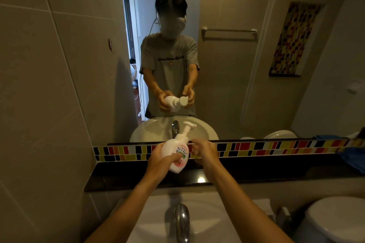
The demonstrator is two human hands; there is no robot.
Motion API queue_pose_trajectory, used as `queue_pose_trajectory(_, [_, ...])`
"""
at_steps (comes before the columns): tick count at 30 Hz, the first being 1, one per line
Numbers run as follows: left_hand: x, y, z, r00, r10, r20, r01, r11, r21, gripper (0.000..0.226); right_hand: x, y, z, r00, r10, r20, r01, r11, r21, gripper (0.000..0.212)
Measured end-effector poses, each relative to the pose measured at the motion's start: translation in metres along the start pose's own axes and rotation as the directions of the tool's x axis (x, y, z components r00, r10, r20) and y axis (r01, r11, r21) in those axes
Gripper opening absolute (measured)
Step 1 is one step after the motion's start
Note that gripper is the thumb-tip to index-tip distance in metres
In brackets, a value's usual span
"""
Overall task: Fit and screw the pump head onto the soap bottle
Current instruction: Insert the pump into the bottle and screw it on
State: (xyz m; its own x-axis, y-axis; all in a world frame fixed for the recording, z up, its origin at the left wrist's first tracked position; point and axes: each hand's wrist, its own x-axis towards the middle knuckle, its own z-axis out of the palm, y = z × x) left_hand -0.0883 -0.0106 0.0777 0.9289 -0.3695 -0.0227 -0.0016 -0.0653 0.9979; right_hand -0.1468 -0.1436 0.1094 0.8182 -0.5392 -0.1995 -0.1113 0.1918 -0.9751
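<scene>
One soap bottle (176, 156) and one pump head (188, 126) are in view, and the pump head already sits on the neck of the bottle, its spout pointing to about 2 o'clock. The bottle is white with a pink and green label and leans a little toward 1 o'clock, held in the air above the dark table (122, 178). Two hands work here. The left hand (161, 161) is clamped around the lower body of the bottle, with the thumb across the label. The right hand (205, 153) is just beside the bottle at 3 o'clock, with its fingers (195, 142) near the collar; whether they touch the collar or are closed on it I cannot tell. Below the hands, at 6 o'clock, stands one metal tap (182, 221) over one white sink (227, 213), and one toilet lid (339, 219) shows at 4 o'clock. The mirror (237, 85) at 12 o'clock repeats the person, the bottle and the tap. One strip of coloured tiles (276, 149) runs along the lower edge of the mirror. The table is bare on both sides of the hands, and the wall (49, 104) closes the space at 9 o'clock.
</scene>
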Motion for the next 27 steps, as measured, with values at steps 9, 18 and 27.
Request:
queue_pose_trajectory(9, [-0.011,0.003,0.003,0.978,-0.063,0.197,0.080,0.994,-0.080,0.041,0.016,0.010,0.002,0.983,0.088,0.159,-0.086,0.996,-0.016,0.037])
queue_pose_trajectory(18, [-0.007,0.004,-0.003,0.982,-0.115,0.149,0.126,0.990,-0.067,0.041,0.019,0.003,0.005,0.985,0.119,0.123,-0.121,0.993,0.009,0.039])
queue_pose_trajectory(27, [-0.009,0.001,0.000,0.997,0.062,0.040,-0.067,0.989,0.129,0.051,0.014,-0.002,0.012,0.994,0.078,0.080,-0.078,0.997,-0.007,0.026])
